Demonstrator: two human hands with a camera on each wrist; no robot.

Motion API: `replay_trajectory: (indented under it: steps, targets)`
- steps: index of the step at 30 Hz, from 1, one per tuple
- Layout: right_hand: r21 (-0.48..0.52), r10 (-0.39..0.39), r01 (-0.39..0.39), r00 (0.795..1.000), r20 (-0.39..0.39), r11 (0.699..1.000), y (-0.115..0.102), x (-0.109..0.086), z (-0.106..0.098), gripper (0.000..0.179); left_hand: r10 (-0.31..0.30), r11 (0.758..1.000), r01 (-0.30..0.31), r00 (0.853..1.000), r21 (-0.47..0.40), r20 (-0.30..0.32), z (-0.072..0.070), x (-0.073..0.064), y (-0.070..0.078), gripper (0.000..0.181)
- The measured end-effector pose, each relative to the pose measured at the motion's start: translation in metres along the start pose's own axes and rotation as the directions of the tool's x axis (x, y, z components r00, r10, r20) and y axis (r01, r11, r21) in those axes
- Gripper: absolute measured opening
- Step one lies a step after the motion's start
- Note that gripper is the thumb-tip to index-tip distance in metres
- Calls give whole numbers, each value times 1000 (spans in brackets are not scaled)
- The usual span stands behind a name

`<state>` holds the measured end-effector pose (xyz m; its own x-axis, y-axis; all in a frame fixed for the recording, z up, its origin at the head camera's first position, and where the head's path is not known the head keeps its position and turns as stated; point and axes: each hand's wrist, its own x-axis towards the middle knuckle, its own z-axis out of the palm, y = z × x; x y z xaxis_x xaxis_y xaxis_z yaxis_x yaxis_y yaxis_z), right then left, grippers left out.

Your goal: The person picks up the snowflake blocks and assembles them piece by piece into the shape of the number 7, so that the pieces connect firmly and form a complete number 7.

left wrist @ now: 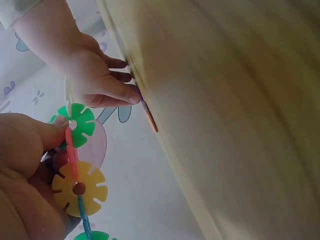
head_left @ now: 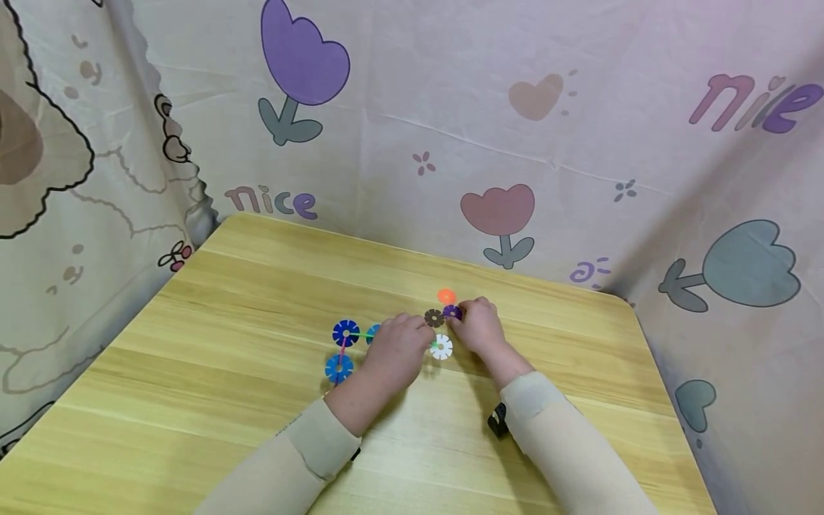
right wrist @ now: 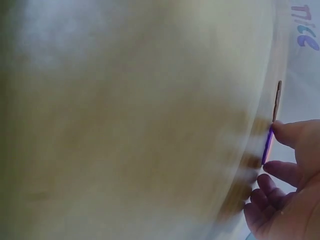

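My left hand [head_left: 395, 350] grips a chain of slotted plastic discs, with its thumb on a green disc [left wrist: 85, 127] in the left wrist view. A red disc [left wrist: 70, 150] and a yellow disc [left wrist: 97, 195] are linked below it. In the head view the white disc [head_left: 445, 351] shows just right of that hand; a dark blue disc [head_left: 339, 329] and a blue disc [head_left: 332, 368] stick out to its left. My right hand [head_left: 481, 325] pinches a purple disc [right wrist: 267, 147] between thumb and index finger, low over the table.
Beside the purple disc lie a brown disc [head_left: 429, 316] and an orange disc [head_left: 446, 295] on the wooden table [head_left: 257, 286]. A printed curtain [head_left: 399, 93] hangs right behind the table's far edge. A small black object [head_left: 497, 422] shows under the right sleeve.
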<state>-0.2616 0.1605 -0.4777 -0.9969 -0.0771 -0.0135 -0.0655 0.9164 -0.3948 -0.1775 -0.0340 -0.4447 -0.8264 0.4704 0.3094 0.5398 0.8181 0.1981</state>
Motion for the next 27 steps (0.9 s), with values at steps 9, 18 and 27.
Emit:
replay_trajectory:
  steps: [9,18,27]
  targets:
    - [144,55,-58,998,24,988,5,6,2,41,-3,1000,3,1000,-13,-17,0,0,1,21]
    - [243,84,-83,996,8,966,7,3,0,37,-46,998,47,999,-50,16,-1,-1,-1,15]
    - [390,38,-10,997,-65,921,11,-14,-8,18,-84,991,86,996,-101,22,-2,-1,-3,12]
